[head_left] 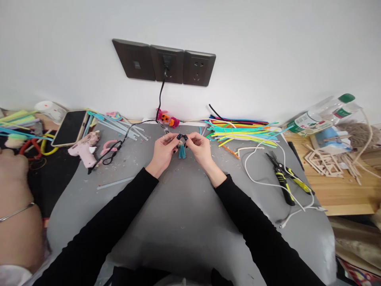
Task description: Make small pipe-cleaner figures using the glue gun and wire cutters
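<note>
Taking the gray mat (178, 222) on the desk (351, 198) as the landmark, the person has a small blue fuzzy piece (182, 153) just above its far middle. The left hand (163, 151) and the right hand (200, 149) meet there, thumbs and fingertips closed in a fine pinch on the upper end of the piece, the rest of it hanging free below. How each finger grips underneath is hidden. Two hands on one item so slight probably keep it steady where a single hand might let it twist. At the mat's far right edge lies one bundle of colored stems (241, 129), too many to count, grouped side by side, perhaps so that single ones can be drawn out easily. On the mat's right part rest one pair of pliers (281, 178), its blades spread, and one white cable (253, 180) looped around it. At the mat's far left sits one pink glue gun (85, 153), likely kept aside so its hot tip and black cord stay away from the fingers. One red and orange figure (168, 118) lies at the mat's far edge, and one phone (70, 129) leans by its far left corner.
</note>
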Demonstrator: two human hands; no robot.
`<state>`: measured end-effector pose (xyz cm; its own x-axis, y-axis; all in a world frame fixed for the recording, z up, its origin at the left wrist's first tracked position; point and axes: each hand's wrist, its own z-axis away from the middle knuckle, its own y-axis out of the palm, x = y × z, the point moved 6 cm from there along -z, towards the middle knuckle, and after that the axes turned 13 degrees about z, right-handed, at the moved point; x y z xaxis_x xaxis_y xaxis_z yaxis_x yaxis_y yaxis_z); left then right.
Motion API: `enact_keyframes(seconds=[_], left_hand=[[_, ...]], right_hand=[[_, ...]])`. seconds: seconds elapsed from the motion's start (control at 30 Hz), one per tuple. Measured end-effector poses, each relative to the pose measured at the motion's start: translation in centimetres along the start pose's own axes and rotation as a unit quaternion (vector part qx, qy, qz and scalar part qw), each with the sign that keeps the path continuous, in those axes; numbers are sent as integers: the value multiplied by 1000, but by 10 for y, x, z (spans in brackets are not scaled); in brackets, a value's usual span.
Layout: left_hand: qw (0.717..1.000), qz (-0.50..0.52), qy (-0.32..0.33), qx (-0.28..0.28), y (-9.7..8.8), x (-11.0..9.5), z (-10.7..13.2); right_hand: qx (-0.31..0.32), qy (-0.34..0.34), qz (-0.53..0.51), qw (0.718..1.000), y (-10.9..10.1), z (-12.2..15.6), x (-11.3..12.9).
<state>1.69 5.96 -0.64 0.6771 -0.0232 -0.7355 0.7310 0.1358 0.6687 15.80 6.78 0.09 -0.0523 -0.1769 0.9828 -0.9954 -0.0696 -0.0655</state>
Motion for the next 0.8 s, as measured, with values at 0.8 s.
enact_keyframes(seconds=[0.8], left_hand=[[999,26,-10,28,-3,1,-4]], right_hand=[[-4,13,-17,1000,3,3,10]])
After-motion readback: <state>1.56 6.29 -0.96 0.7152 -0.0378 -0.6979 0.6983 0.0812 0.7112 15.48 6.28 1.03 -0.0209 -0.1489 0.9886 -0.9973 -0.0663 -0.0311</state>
